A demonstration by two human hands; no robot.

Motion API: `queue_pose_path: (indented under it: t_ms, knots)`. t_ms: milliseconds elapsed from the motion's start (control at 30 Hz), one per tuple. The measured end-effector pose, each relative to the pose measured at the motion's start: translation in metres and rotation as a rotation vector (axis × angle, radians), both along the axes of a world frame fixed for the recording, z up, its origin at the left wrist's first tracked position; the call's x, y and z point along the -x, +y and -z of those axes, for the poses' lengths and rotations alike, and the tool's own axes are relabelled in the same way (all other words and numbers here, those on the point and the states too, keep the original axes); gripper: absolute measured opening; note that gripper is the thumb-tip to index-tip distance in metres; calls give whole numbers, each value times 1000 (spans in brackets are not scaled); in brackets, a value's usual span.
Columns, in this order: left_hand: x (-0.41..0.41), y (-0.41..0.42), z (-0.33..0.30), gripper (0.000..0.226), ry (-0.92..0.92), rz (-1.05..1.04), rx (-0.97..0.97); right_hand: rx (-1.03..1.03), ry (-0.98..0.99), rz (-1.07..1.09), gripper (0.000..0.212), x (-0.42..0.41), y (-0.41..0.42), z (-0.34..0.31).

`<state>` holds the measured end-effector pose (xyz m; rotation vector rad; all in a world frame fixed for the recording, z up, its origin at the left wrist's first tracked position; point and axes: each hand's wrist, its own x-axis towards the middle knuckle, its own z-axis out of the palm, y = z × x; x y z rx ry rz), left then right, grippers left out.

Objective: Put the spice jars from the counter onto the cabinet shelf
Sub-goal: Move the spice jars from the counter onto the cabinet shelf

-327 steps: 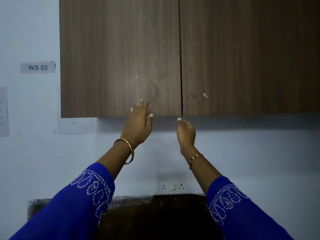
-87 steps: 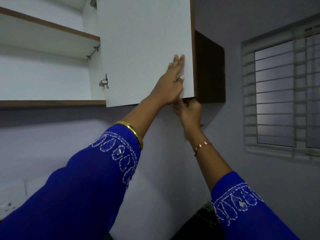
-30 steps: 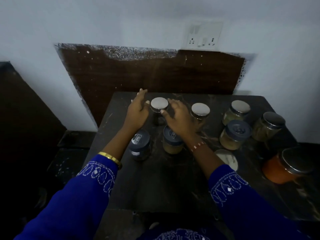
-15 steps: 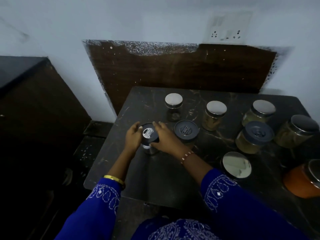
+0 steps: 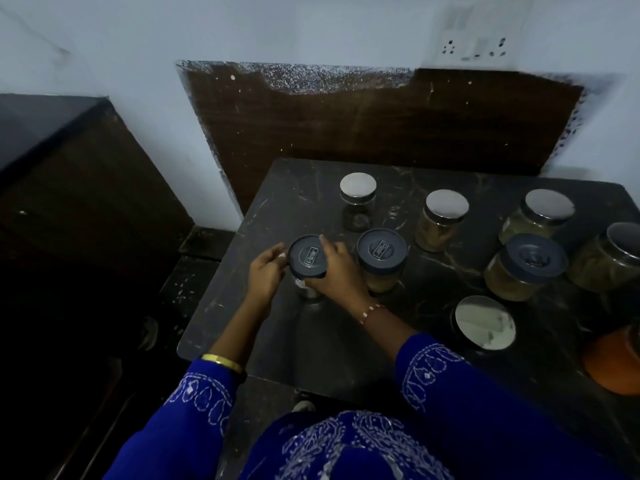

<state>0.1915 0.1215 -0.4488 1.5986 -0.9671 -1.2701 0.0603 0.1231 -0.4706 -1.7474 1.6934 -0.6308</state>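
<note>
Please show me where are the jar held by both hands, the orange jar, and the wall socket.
held jar [image 5: 308, 255], head view, on its dark lid.
orange jar [image 5: 613, 362], head view, on its side.
wall socket [image 5: 472, 46], head view, on its plate.

The scene was dim and bluish, the floor left of the left hand [image 5: 265, 271] nearly black. Metal lids [image 5: 484, 322] right of the hands caught pale glare. Edges bowed and blurred.

With the cabinet doors opened, I've looked down to the desk [image 5: 311, 341]; my left hand [image 5: 265, 271] and right hand [image 5: 337, 270] now clasp the dark-lidded jar [image 5: 307, 258] at nine o'clock of its twin [image 5: 381, 252].
</note>
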Motion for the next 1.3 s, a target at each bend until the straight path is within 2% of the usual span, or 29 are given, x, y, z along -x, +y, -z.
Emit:
queue_pose_path:
  t_ms: [133,267,400,500,567,667,767,867,1033,1100,1200,1300]
  knots:
    - [-13,-4,-15,33,66,-6,70,73,-190,98,90,-2,-11,-4]
    - [-20,-19,-43,25,146,83,184,110,-604,222,72,3,-23,-28]
    - [-18,-38,-72,28,226,191,271,147,-938,221,52,15,-26,-67]
    - [-10,-44,-89,25,266,382,217,147,-1109,169,48,22,-24,-91]
    - [-5,-43,-95,32,350,527,131,142,-1193,159,48,25,-22,-101]
    - [5,-42,-94,40,434,601,76,227,-1175,306,45,26,-23,-109]
    - [27,-41,-90,58,369,498,120,309,-972,520,27,27,-22,-112]
    - [46,-38,-87,43,256,419,248,357,-766,653,10,30,-21,-106]
    - [57,-37,-90,27,186,415,359,245,-841,769,41,43,-12,-101]
    - [60,-37,-91,31,192,454,416,190,-951,717,52,50,-10,-101]
    - [63,-37,-93,35,260,472,426,156,-1135,660,86,53,-7,-103]
    - [66,-40,-93,55,337,535,293,164,-1216,618,88,53,-5,-104]
